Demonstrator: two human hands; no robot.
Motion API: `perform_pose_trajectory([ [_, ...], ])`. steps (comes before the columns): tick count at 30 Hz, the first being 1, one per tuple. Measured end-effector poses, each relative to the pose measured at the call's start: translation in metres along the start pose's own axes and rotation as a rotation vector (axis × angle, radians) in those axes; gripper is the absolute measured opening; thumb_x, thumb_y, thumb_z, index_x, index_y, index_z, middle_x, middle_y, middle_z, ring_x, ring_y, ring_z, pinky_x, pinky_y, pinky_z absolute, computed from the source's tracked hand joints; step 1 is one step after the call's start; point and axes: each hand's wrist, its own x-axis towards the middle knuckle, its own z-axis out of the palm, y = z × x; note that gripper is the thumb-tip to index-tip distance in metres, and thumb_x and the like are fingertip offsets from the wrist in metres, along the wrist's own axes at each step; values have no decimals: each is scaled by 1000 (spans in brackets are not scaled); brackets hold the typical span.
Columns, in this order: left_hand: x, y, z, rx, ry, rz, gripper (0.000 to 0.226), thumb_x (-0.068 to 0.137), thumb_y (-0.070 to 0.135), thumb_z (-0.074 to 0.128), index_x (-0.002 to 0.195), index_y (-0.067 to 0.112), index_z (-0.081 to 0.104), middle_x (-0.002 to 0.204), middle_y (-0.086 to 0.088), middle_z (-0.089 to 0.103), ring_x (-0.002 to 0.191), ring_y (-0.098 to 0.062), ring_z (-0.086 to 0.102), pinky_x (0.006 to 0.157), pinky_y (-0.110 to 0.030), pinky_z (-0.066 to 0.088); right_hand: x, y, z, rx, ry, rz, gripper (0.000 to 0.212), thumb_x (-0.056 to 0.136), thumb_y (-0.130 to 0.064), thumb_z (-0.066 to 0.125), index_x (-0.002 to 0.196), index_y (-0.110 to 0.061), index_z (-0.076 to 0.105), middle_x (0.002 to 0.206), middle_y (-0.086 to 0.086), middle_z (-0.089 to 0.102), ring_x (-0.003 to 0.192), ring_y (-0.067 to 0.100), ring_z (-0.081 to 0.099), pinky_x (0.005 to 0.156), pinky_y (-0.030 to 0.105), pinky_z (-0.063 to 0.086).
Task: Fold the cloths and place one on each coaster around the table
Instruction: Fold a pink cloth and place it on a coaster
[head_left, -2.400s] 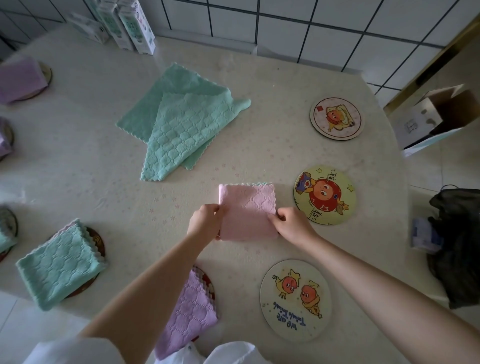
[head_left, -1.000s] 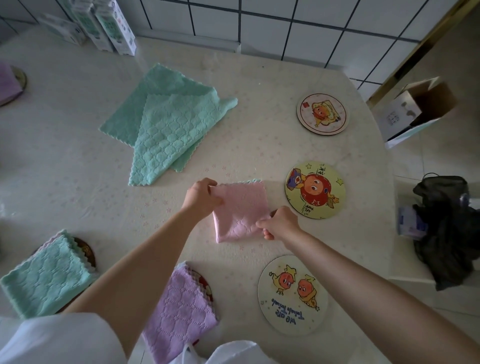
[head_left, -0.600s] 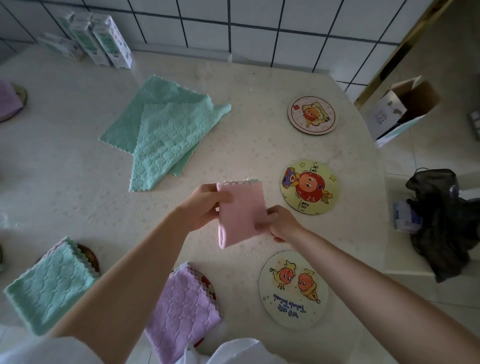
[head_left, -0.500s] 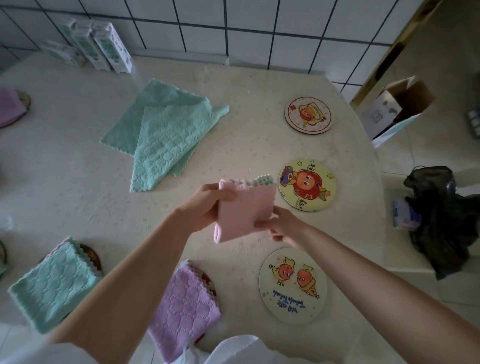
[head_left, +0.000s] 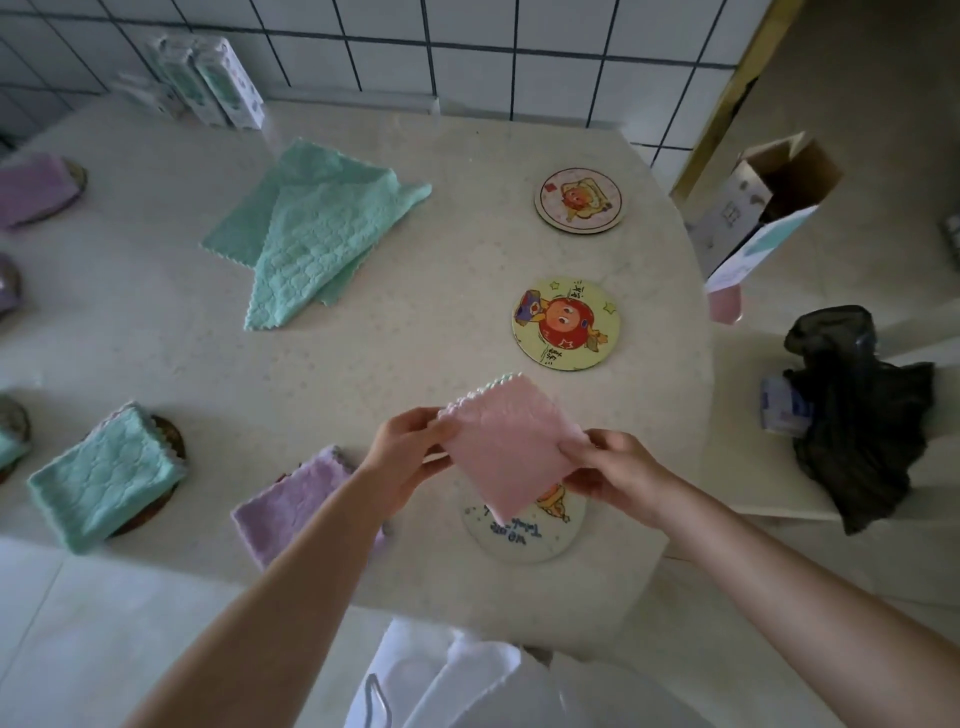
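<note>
We see both hands holding a folded pink cloth (head_left: 511, 441) above the bench (head_left: 415, 338), near its six o'clock edge; the left hand (head_left: 402, 457) pinches the cloth's left corner between thumb and fingers; the right hand (head_left: 618, 467) grips the right corner the same way; the cloth hangs as a tilted diamond, its lower corner covering part of the nearest coaster (head_left: 519, 538); whether it touches we cannot tell; a yellow coaster (head_left: 566, 323) lies uncovered at three o'clock, a pale coaster (head_left: 579, 200) at one o'clock; loose green cloths (head_left: 311, 234) lie heaped at eleven o'clock; a folded purple cloth (head_left: 291, 506) lies at seven o'clock; a folded green cloth (head_left: 104, 478) rests on a dark coaster at eight o'clock.
</note>
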Motion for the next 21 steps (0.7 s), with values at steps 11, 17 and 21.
perform_pose_trajectory([
  [11,-32,-83,17,186,358,109,14,80,-1,69,82,13,68,78,-11,67,74,-26,63,83,-50,55,-14,55,-19,-351,131,-17,7,84,-7,68,88,-2,66,83,14,66,74,26,66,82,45,56],
  [17,-25,-88,10,770,479,174,19,76,17,70,95,13,71,89,-6,72,81,-22,63,70,-26,45,-10,61,-19,-642,183,33,22,73,-30,73,69,-10,66,65,6,72,65,23,71,73,42,59],
  [21,-16,-71,7,1041,452,248,28,81,22,65,108,16,63,104,-1,66,92,-25,62,73,-31,49,-5,40,-25,-881,219,31,16,75,-28,67,79,-13,69,74,4,73,71,21,69,68,28,55],
])
